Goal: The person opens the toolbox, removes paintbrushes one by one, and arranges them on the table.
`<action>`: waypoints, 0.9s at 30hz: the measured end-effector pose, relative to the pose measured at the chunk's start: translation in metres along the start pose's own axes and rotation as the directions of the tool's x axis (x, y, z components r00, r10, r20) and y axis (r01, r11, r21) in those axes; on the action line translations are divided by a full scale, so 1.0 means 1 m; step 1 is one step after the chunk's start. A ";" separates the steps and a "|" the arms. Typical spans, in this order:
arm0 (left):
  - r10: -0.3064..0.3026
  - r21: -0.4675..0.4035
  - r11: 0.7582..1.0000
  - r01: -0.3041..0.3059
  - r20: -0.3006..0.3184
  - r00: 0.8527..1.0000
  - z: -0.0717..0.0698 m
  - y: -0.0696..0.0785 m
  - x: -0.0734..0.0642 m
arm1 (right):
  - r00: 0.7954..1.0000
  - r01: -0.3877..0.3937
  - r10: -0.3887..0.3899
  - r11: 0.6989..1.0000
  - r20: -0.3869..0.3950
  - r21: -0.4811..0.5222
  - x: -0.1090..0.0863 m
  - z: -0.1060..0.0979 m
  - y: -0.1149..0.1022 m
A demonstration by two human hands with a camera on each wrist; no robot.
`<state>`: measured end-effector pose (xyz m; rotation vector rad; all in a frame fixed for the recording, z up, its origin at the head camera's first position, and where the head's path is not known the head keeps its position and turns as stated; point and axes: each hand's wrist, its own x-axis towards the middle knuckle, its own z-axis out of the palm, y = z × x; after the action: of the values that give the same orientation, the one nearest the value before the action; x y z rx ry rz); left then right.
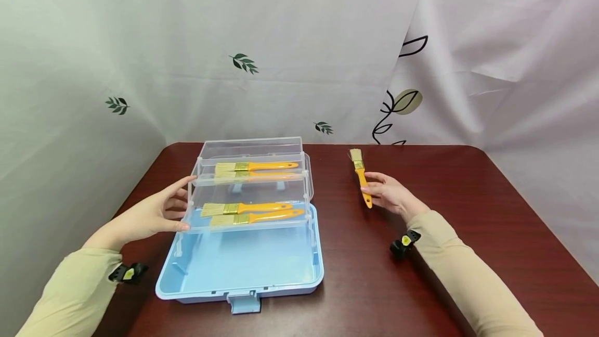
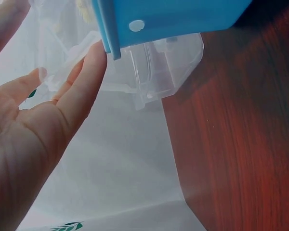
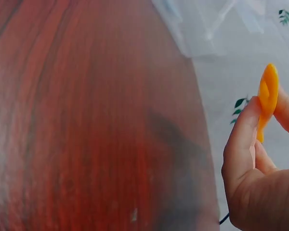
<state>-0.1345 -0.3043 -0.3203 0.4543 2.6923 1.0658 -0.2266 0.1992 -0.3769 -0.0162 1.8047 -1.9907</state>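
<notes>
My right hand (image 1: 389, 194) pinches the yellow handle of a paintbrush (image 1: 359, 171) between thumb and fingers, its pale bristles pointing up and away. In the right wrist view, only the yellow handle (image 3: 268, 96) of that brush shows. A blue toolbox (image 1: 243, 264) stands at the left with its clear stepped trays (image 1: 252, 191) raised. My left hand (image 1: 152, 215) spreads its thumb and fingers along the left side of these trays, touching them with fairly straight fingers. Two paintbrushes (image 1: 257, 166) lie in the upper tray and two more paintbrushes (image 1: 252, 207) in the lower one.
The toolbox's clear lid (image 1: 309, 181) lies back behind the trays. A blue latch (image 1: 244, 303) hangs at the box's front. The dark red table (image 1: 449, 191) extends to the right, with patterned white cloth (image 1: 290, 103) behind and at both sides.
</notes>
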 end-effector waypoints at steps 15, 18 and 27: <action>-0.005 0.013 1.000 0.005 -0.003 1.000 0.001 0.002 -0.001 | 0.981 -0.127 0.062 0.923 -0.187 -0.362 0.013 0.008 0.009; -0.008 0.016 1.000 0.008 -0.007 1.000 0.000 0.002 -0.001 | 0.974 -0.137 0.055 0.916 -0.218 -0.378 0.015 0.012 0.009; -0.004 0.021 1.000 0.004 -0.012 1.000 0.001 0.002 -0.001 | 0.972 -0.091 -0.021 0.884 -0.234 -0.459 0.017 0.021 0.012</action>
<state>-0.1330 -0.3026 -0.3191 0.4475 2.7156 1.0436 -0.2318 0.1733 -0.3900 0.1040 2.3827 -1.5339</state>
